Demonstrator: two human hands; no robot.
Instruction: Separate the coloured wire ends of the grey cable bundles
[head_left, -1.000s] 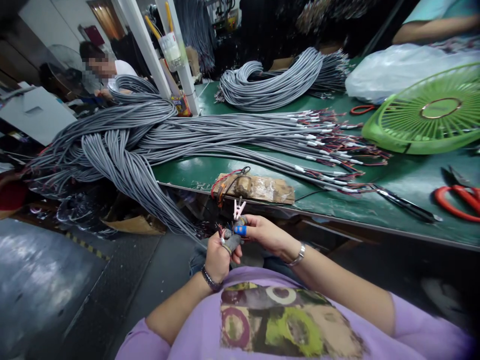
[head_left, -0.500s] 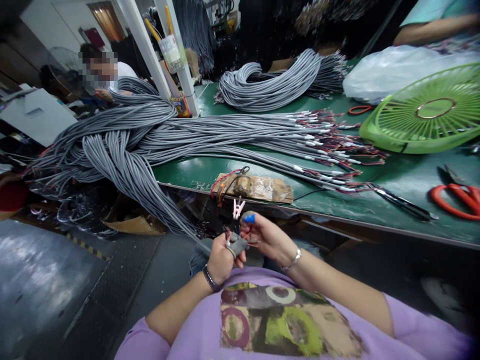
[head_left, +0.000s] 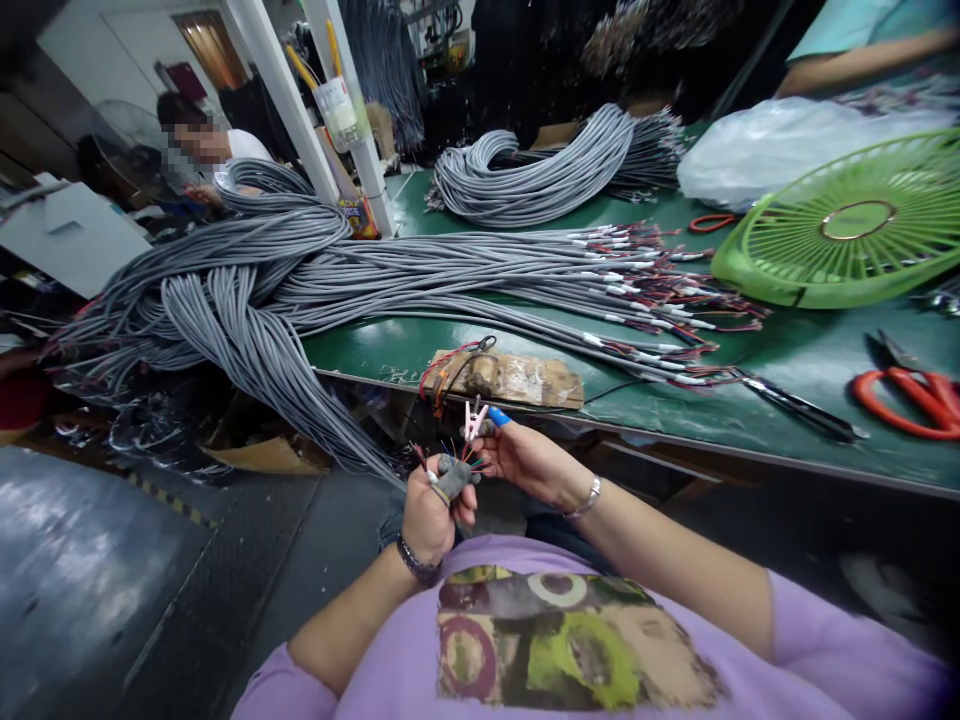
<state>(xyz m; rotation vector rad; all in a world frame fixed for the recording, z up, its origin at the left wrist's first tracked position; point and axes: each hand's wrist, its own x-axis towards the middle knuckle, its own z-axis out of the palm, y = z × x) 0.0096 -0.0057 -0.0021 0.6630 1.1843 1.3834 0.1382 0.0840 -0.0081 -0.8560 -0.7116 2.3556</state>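
Observation:
My left hand (head_left: 431,515), with grey covers on its thumb and finger, is closed around the end of a grey cable. Thin coloured wires (head_left: 466,455) fan out above its fingertips. My right hand (head_left: 525,462), with a blue cover on one finger, has its fingers pinched at these wires; which wire it grips is partly hidden. Just above the wires, a pale pink clothes peg (head_left: 474,420) sits by the table edge, close to my right fingertips. A hanging bundle of grey cables (head_left: 300,390) runs down from the table toward my left hand.
On the green table (head_left: 367,345) lie more grey cables (head_left: 450,262) with stripped ends, a wooden block (head_left: 525,380), tweezers (head_left: 799,405), red-handled scissors (head_left: 911,395) and a green fan (head_left: 855,220). A coiled cable bundle (head_left: 540,180) lies behind. Two other people are nearby.
My hands have moved slightly apart, the left down and left, the right up toward the peg. The coloured wires now spread out more visibly. The view has shifted a little.

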